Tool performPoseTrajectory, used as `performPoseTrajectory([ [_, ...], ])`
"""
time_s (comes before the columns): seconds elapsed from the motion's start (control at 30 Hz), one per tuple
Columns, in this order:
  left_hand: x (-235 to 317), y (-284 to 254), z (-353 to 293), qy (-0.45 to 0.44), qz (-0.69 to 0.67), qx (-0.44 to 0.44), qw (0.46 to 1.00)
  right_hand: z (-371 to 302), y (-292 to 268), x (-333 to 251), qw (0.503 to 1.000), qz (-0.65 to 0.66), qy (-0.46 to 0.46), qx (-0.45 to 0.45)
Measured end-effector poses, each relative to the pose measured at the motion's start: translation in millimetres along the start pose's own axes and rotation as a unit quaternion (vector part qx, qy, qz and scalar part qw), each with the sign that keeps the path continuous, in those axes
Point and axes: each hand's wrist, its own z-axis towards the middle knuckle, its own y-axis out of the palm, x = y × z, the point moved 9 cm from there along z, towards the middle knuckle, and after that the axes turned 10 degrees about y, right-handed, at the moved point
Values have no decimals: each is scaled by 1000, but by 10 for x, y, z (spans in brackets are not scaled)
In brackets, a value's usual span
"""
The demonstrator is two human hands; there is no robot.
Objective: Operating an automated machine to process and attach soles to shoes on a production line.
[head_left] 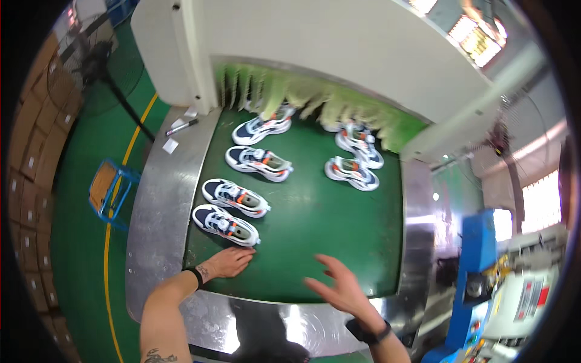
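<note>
Several white and navy sneakers with orange accents lie on a green conveyor belt (315, 236). Just below the heel of the nearest sneaker (227, 225), at the belt's left side, my left hand (230, 262) rests with its fingers stretched out and nothing held. Whether its fingertips touch that shoe I cannot tell. Right beside it lies a second sneaker (236, 198), with another sneaker (258, 163) farther up. My right hand (342, 287) hovers over the front of the belt, empty, thumb and fingers apart. Nearest to it on the right side is a sneaker (352, 173).
A pale fringe curtain (302, 100) hangs from the white machine housing (327, 42), partly covering the farthest shoes. Metal borders (160, 199) frame the belt, with a marker (181, 126) on the left one. Beyond stand a blue stool (112, 190), a fan and stacked cartons (30, 218).
</note>
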Motion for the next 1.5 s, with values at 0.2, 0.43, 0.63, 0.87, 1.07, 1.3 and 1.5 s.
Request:
performPoseTrajectory([
  [0.2, -207, 381, 43, -23, -66, 18, 997, 1940, 1903, -391, 958, -219, -183, -9],
  [0.43, -95, 421, -199, -43, 46, -76, 995, 1470, 1351, -139, 990, 18, -86, -106],
  [0.63, 243, -247, 665, -336, -239, 73, 908, -999, -280, 1712, 892, 336, 300, -41],
  [0.87, 3111, -521, 2939, -144, -654, 144, 728, -2973, -1457, 1186, 898, 363, 15, 247],
  [1.07, 5688, 171, 3686, 56, -639, -2, 768, -4966, -1518, 2539, 798, 456, -8, 394],
  [1.3, 8193, 1188, 4087, 99, -695, -184, 688, -8303, -474, 4425, 403, 588, 171, 680],
  [1.5, 10206, 2809, 6077, 194, -384, -252, 867, -9906, -554, 4434, 318, 405, 36, 857],
])
